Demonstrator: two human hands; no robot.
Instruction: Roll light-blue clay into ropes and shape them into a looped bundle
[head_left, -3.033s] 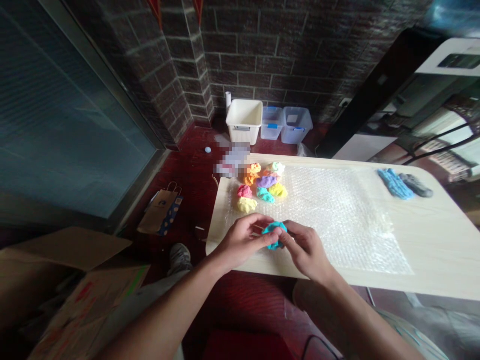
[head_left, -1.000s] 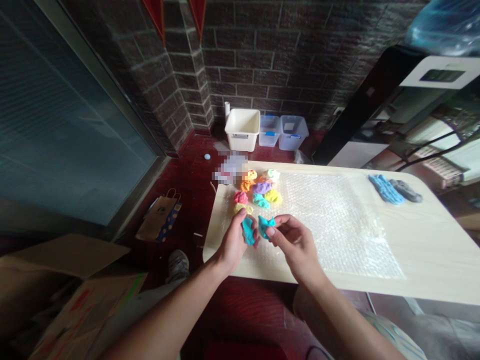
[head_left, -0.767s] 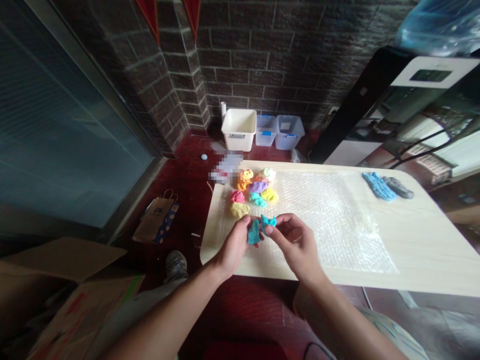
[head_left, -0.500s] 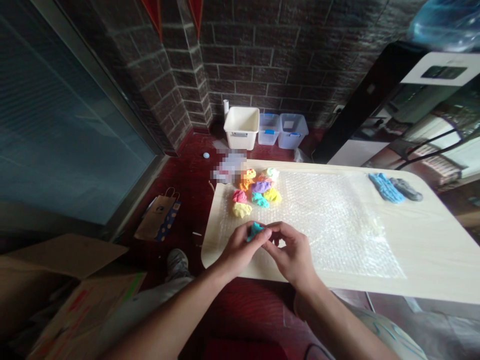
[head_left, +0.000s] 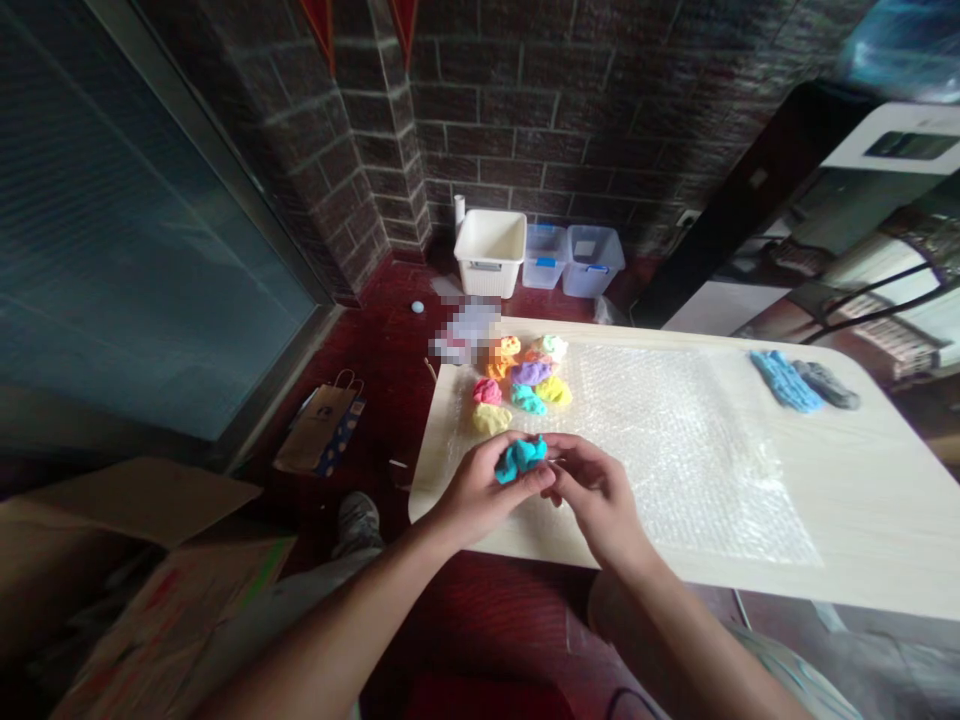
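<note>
A teal, crumpled soft piece (head_left: 520, 459), cloth or something like it, is held above the table's near edge. My left hand (head_left: 480, 490) is closed on it, thumb in front and fingers behind. My right hand (head_left: 600, 490) meets the left at the piece's right side, its thumb and fingers pinched together. A thin pale sliver shows between those fingertips, too small to name. Just beyond my hands lie similar soft clumps: pale yellow (head_left: 491, 418), red (head_left: 487, 391), turquoise (head_left: 528, 400), purple (head_left: 531, 373), bright yellow (head_left: 553, 390), orange (head_left: 501, 358) and whitish green (head_left: 552, 347).
Clear bubble wrap (head_left: 675, 440) covers much of the pale wooden table (head_left: 877, 500). Blue (head_left: 786, 380) and grey (head_left: 826, 385) knitted-looking pieces lie at the right. Behind stand a cream bin (head_left: 491, 250) and clear plastic boxes (head_left: 592, 262). Left are a paper bag (head_left: 319, 425) and a cardboard box (head_left: 172, 600).
More of the teal piece now shows above my left hand, bunched and turned upward. My right fingers have shifted slightly against its right side. The view has moved a little.
</note>
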